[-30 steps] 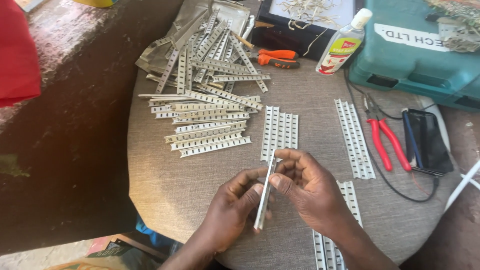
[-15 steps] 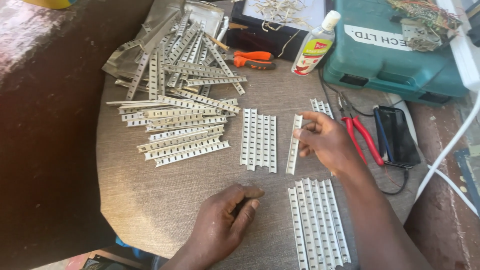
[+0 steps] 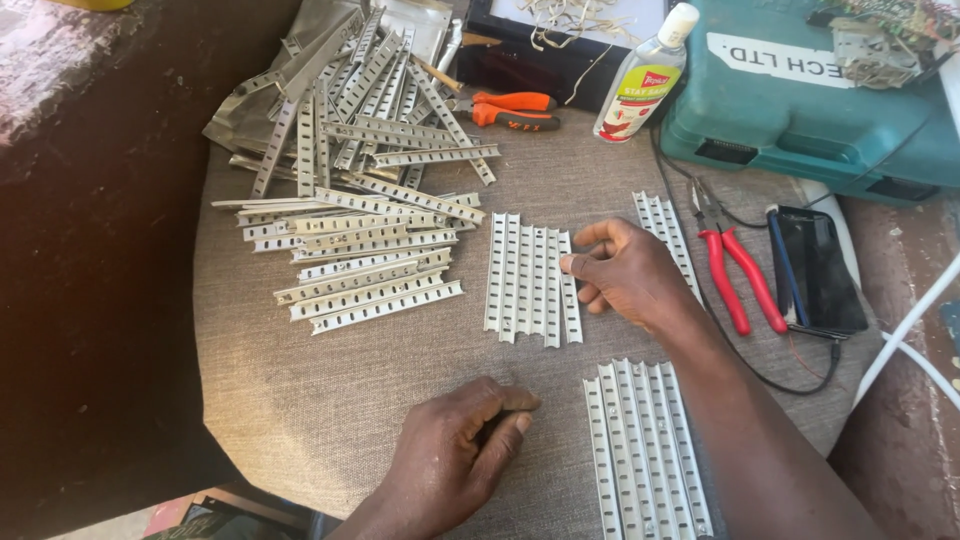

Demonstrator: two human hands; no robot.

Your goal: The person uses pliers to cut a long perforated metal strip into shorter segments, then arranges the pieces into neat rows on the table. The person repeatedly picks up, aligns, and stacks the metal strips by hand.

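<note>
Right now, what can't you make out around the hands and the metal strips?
- Left hand: fingers curled under, so any small thing inside is hidden (head view).
- Right hand: covers part of the table beside the middle strips.
- Near strips: cut off by the bottom edge.
- Far pile: strips overlap, so no count.

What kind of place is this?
Probably a small workshop bench: slotted metal strips piled and sorted in rows on a cloth-covered table, red pliers, a teal tool case.

Lower row of slotted strips (image 3: pixel 645 450) perhaps partly under the right forearm
</note>
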